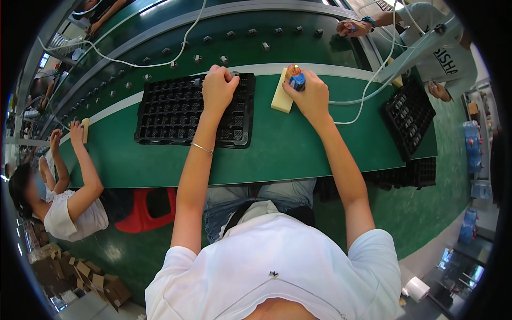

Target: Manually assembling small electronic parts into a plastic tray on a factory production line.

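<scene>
My left hand is closed above the far edge of a black plastic tray with rows of small pockets. Its thumb and fingers pinch together near a small greyish piece, only partly visible. My right hand is wrapped round a small blue tool with a see-through amber end, held upright. A pale yellow foam block lies on the green table just left of that hand, partly behind the tool.
Several small metal parts sit in rows on the dark green conveyor ahead. White tubes curve across the right side. Another black tray tilts at the table's right end. Co-workers' hands are at far right and left.
</scene>
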A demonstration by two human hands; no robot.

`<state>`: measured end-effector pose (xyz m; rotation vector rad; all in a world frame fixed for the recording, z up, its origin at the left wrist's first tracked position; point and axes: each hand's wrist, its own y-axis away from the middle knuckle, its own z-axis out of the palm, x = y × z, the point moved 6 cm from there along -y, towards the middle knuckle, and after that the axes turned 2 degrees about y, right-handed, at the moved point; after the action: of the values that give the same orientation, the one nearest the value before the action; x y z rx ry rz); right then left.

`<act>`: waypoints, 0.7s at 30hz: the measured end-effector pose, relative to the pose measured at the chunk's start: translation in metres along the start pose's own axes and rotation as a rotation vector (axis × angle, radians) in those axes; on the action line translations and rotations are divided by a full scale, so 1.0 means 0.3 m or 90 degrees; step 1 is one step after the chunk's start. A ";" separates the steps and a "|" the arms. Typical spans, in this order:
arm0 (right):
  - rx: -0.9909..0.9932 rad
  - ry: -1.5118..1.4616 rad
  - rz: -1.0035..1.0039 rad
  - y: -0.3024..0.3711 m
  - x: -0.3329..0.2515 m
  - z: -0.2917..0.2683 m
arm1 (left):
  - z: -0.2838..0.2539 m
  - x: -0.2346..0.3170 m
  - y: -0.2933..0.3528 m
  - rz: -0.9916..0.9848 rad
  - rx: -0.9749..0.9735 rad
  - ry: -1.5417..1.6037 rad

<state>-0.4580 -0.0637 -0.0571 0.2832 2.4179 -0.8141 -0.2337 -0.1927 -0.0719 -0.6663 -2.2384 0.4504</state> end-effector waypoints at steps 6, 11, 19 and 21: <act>0.036 0.045 0.033 -0.247 0.162 0.091 | -0.018 0.002 0.005 -0.156 -0.031 0.248; 0.029 0.091 0.009 -0.392 0.275 0.169 | -0.049 0.017 0.044 -0.343 -0.069 0.613; -0.073 0.096 0.005 -0.415 0.306 0.196 | -0.049 0.099 0.118 -0.380 -0.121 0.773; -0.088 0.004 0.032 -0.391 0.253 0.170 | -0.042 0.121 0.131 -0.377 -0.093 0.765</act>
<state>-0.5398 -0.1863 -0.0769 0.2920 2.4487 -0.6208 -0.2331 -0.1384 -0.0628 -0.1858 -1.1948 -0.3595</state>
